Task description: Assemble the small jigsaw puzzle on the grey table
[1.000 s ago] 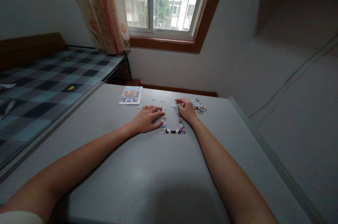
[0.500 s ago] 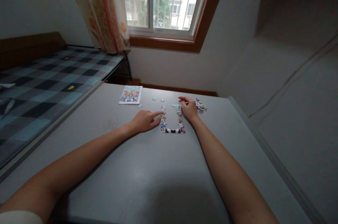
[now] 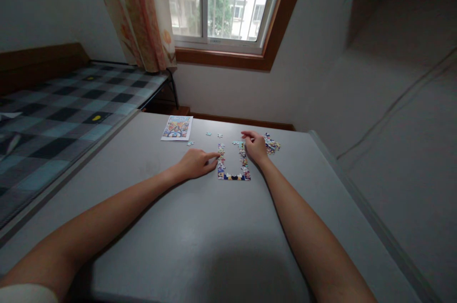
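On the counter [image 3: 194,227] near the far edge, the puzzle [image 3: 233,177] has three sides, no middle; a pile [image 3: 273,145] waits. Left hand [image 3: 194,163] points; right hand [image 3: 256,148] curls, hold unclear.

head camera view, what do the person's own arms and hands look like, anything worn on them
The left hand and right hand are bare, with no gloves and nothing visible around the wrists. The left arm and right arm are slender and uncovered where they show. A pale, whitish sleeve edges in at the lower left corner; no sleeve shows on the right.
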